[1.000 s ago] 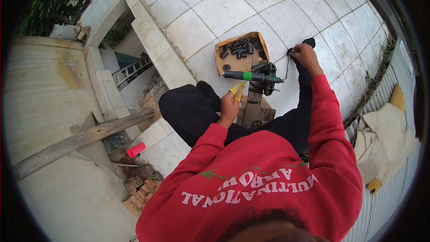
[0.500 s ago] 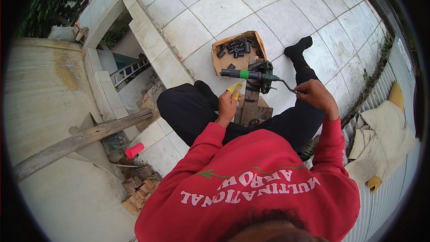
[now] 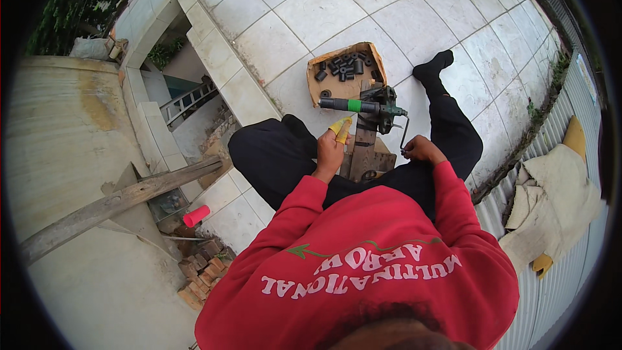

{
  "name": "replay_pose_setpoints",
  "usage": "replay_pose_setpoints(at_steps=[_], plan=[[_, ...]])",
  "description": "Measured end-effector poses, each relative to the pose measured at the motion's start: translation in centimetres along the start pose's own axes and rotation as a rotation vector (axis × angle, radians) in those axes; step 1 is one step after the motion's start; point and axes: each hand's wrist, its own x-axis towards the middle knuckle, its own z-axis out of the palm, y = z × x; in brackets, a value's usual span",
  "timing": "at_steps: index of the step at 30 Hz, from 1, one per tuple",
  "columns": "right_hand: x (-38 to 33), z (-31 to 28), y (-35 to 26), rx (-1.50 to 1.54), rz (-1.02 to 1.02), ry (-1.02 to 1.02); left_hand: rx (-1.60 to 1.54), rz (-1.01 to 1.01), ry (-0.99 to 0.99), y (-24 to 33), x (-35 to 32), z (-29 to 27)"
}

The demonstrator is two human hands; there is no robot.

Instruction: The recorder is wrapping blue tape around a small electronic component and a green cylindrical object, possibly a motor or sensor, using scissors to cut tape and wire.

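Two hands work apart. My right hand (image 3: 420,149) closes on the outer end of the crank (image 3: 405,132), which hangs from the dark green machine (image 3: 387,111) above the wooden base (image 3: 361,161). The black cylinder (image 3: 329,104) with its green band projects leftward from this machine, near the cardboard box (image 3: 317,85). My left hand (image 3: 330,154) sits just nearer me; whether its fingers grip or wear the yellow material (image 3: 341,128), I cannot tell. The present step appears to be cranking; the next move calls for a secure right grip and left fingers clear of moving parts
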Motion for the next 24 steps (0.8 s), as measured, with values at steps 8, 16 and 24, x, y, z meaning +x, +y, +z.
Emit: replay_pose_setpoints(at_steps=[8,16,24], plan=[[10.2,-3.8,1.4,0.008,0.034,0.159,-0.031,-0.069,0.047,1.4,-0.2,-0.5],[13.3,-13.2,-1.9,-0.21,-0.134,0.485,-0.072,-0.041,0.06,1.1,0.3,-0.5],[7.6,-18.9,-7.4,-0.231,-0.246,0.64,-0.073,-0.071,0.046,0.9,0.2,-0.4]])
